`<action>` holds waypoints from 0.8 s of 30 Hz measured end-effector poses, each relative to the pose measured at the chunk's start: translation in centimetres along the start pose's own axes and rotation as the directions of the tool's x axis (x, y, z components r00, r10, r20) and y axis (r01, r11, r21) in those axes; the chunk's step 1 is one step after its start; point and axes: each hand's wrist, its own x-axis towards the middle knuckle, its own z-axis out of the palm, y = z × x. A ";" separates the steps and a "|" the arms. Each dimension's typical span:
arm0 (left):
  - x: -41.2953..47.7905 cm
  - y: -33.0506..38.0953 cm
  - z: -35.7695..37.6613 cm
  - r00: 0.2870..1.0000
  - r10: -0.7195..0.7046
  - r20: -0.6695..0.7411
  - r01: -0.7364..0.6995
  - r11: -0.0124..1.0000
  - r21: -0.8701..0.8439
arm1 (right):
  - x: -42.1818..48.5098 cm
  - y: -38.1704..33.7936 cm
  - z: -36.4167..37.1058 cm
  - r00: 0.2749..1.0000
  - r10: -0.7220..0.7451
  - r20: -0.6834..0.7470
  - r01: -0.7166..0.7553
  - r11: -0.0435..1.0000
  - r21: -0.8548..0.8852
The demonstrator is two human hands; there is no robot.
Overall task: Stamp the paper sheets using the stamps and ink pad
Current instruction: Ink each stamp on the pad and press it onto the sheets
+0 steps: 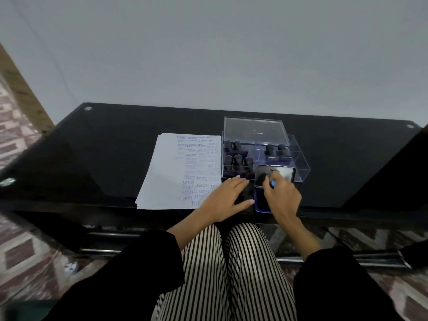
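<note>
One view only: wide-angle head cam close over the table (115,147), aimed forward and down; left hand (222,200) and right hand (281,196) lower centre, wall (208,54) up top.

Stamped sheets (166,181) — boxed stamps (238,161), open pad (259,201)

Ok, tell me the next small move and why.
Probably lift the stamp off the ink pad and carry it left to the paper sheets. The right hand pinches what looks like a stamp over the open pad, the left hand rests flat at the sheets' near corner, and their left half is unprinted.
</note>
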 end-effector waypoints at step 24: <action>-3.6 -18.9 -8.2 0.821 -0.539 -0.187 0.559 0.826 0.072 | 8.1 -20.5 9.5 0.878 -0.361 0.313 0.267 0.914 0.305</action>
